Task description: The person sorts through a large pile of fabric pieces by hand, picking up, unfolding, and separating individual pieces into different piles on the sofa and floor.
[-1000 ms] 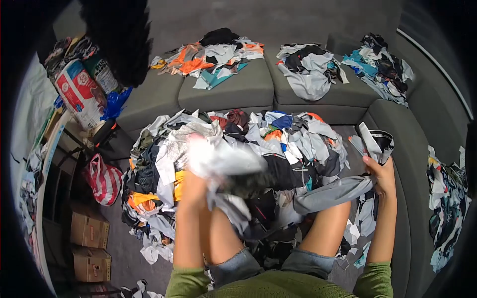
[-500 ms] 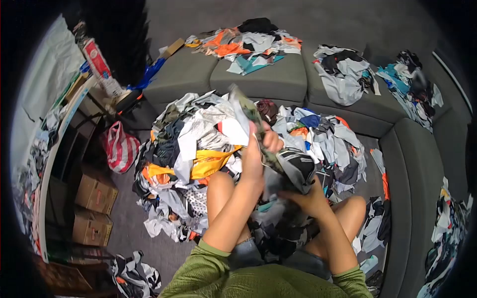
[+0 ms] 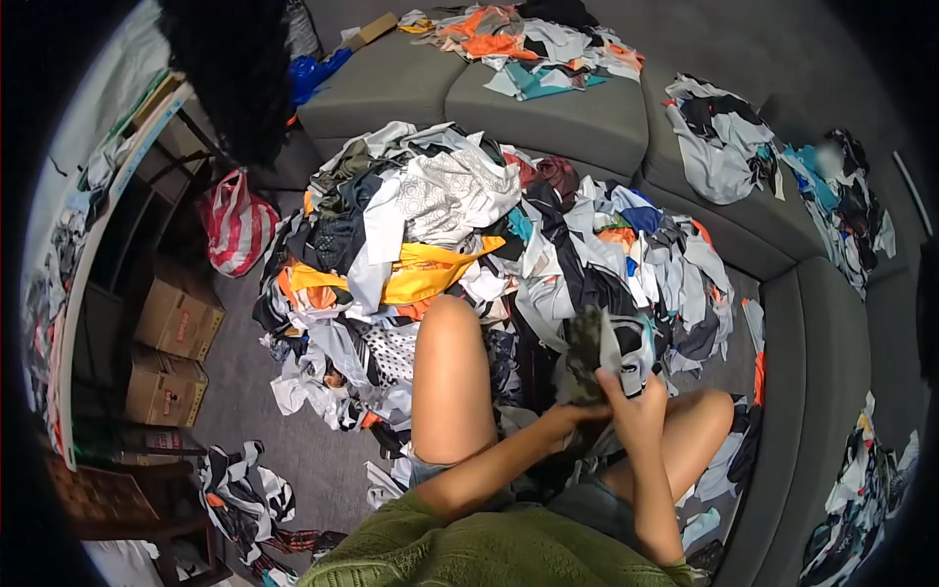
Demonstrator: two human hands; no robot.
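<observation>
Low in the middle of the frame, both hands meet on a dark patterned cloth (image 3: 585, 354). The left hand (image 3: 567, 416) grips its bottom, and most of that hand is hidden behind the cloth. The right hand (image 3: 636, 406) pinches its edge with curled fingers. What kind of cloth it is cannot be told. Above them a big pile of clothes (image 3: 469, 235) covers the floor. A grey sofa (image 3: 587, 117) runs across the top, cut off at the edge.

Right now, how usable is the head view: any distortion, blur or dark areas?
Head view: strong fisheye bending, with a black vignette at the corners; the hands, left hand and right hand, and the dark patterned cloth are fairly sharp; a blurred patch sits on the far-right clothes pile; lighting even, no glare.
</observation>
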